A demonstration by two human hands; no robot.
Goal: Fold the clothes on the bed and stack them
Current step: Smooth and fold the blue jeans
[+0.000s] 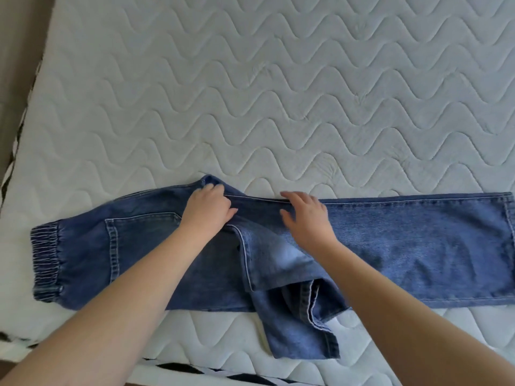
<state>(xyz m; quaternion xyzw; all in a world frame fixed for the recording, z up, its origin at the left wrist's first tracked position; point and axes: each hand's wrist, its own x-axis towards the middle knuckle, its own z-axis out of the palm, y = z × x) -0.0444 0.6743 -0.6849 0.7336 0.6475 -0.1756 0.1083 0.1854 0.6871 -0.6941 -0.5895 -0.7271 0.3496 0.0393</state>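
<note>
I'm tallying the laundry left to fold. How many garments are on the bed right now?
1. A pair of blue jeans lies across the near part of the mattress, waistband to the left, with both hands on it. No folded stack shows; more may lie outside the frame.

Both my arms reach forward, bare forearms converging toward centre. Left hand (207,208) palm down, fingers curled at the far edge. Right hand (308,218) flat, fingers spread and relaxed, slightly blurred.
</note>
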